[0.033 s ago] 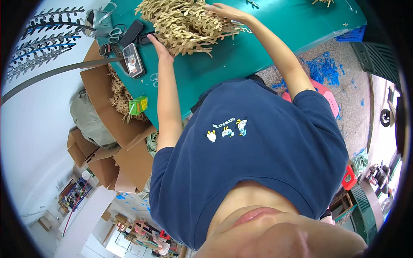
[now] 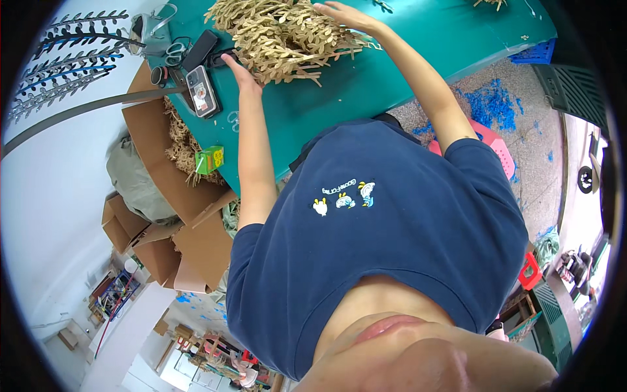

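A big heap of tan, leafy artificial sprigs (image 2: 281, 39) lies on the green table (image 2: 405, 59) at the top of the view. My left hand (image 2: 243, 75) rests against the heap's near left edge; a finger or thumb sticks out straight, and its other fingers are partly hidden by the sprigs. My right hand (image 2: 346, 17) lies over the heap's right side with its fingers stretched out, touching the sprigs from above. Neither hand is closed around anything visible.
Left of the heap lie a phone in a clear case (image 2: 201, 91), a black case (image 2: 201, 51), scissors (image 2: 175, 53) and a grey bag (image 2: 153, 36). A green drink carton (image 2: 209, 160) stands by an open cardboard box (image 2: 153, 140). Blue scraps (image 2: 493, 104) litter the floor.
Almost nothing differs. Both hands have shifted very slightly at the edges of the heap, which stays in place.
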A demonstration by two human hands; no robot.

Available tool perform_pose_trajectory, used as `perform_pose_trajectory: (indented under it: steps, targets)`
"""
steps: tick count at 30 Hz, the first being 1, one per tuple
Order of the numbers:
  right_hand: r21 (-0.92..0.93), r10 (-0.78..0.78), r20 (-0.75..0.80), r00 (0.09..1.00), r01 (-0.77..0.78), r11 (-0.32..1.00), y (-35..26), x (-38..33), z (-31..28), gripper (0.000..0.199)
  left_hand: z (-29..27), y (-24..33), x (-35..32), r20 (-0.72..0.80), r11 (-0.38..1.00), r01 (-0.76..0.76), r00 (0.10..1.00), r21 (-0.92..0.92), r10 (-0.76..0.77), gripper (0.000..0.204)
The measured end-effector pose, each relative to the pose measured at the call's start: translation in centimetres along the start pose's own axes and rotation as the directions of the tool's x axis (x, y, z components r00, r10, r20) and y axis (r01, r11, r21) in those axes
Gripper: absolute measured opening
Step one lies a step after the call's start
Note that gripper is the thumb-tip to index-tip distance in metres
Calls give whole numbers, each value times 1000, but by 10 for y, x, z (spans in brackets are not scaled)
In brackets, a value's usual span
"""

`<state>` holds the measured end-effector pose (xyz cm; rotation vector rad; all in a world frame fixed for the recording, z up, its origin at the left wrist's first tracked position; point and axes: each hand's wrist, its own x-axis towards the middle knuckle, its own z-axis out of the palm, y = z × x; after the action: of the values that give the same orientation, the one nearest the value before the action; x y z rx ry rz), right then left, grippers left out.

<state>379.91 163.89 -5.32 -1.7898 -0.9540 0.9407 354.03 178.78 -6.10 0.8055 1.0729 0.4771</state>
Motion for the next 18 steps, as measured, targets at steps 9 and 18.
perform_pose_trajectory:
  steps: [9, 18]
  targets:
    - [15, -195, 51, 979, 195, 981, 12, -51, -44, 62, 14, -33, -62, -334, 996, -7, 942, 87, 35, 104]
    - [-104, -291, 25, 957, 292, 951, 9, -49, -88, 53, 35, -118, -133, -416, 855, -375, 756, 358, 505, 83]
